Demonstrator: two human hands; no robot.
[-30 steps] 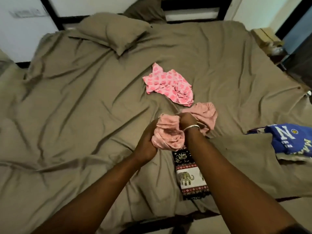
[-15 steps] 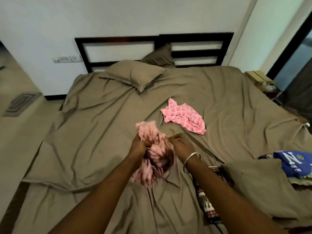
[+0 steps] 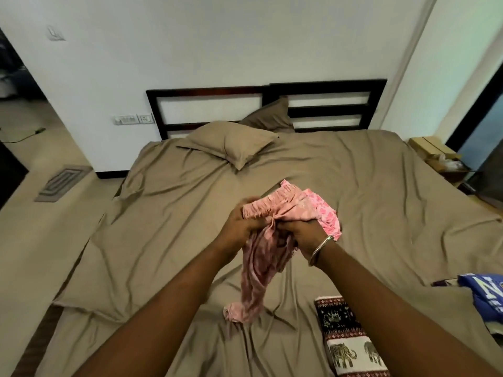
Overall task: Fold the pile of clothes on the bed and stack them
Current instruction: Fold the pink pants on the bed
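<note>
Soft, even indoor light, rather dim and warm — the wall (image 3: 245, 50) reads greyish, the bed (image 3: 381, 213) sheet shows only gentle crease shadows. No glare. Wide-angle bending curves the room's edges. Motion blur smears the left hand (image 3: 239, 224) and the pink garment (image 3: 261, 265) — overall detail is soft.

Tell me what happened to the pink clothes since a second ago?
Both hands, left hand and right hand, lifted the light pink garment off the bed and opened it from a bunched wad, so it now hangs down from their grip. The patterned pink garment, elephant-print cloth and blue shirt stayed lying on the bed.
</note>
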